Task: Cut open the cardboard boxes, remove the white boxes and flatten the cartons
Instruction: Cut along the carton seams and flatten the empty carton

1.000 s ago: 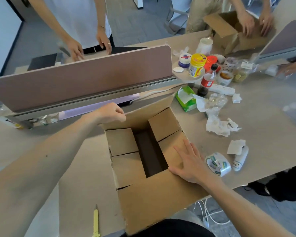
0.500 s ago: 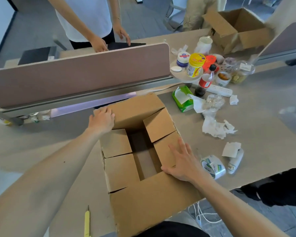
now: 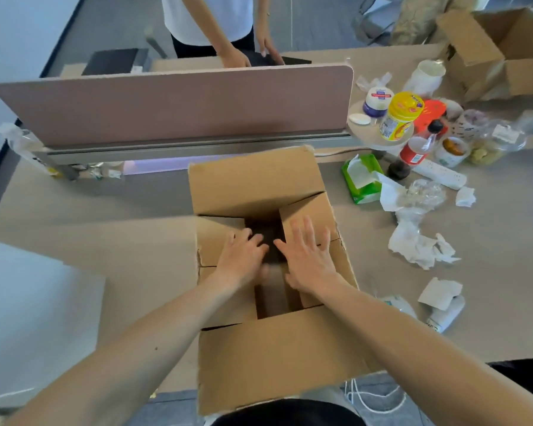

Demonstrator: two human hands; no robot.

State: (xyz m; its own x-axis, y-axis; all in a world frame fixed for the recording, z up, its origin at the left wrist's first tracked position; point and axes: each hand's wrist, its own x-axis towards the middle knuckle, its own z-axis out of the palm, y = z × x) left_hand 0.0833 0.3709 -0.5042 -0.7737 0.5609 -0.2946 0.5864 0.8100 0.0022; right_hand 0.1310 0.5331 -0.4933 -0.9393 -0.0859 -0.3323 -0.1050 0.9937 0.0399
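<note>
An open brown cardboard box (image 3: pixel 256 182) stands on the table in front of me, its far and near outer flaps folded outward. My left hand (image 3: pixel 242 256) rests on the left inner flap, its fingertips reaching the dark gap in the middle. On the right inner flap lies my right hand (image 3: pixel 308 256), flat with fingers spread, thumb at the gap's edge. The inside of the box is dark and nothing white shows in it. A second open carton (image 3: pixel 499 50) sits at the far right.
A pink desk divider (image 3: pixel 173 103) runs across behind the box, with another person's hands (image 3: pixel 234 58) beyond it. Jars, a cola bottle (image 3: pixel 419 146), a green tissue pack (image 3: pixel 362 179) and crumpled paper (image 3: pixel 419 244) crowd the right. A white flat-topped object (image 3: pixel 28 318) sits at the left.
My left hand left the far flap's left corner and came down onto the left inner flap. My right hand slid forward and left toward the gap.
</note>
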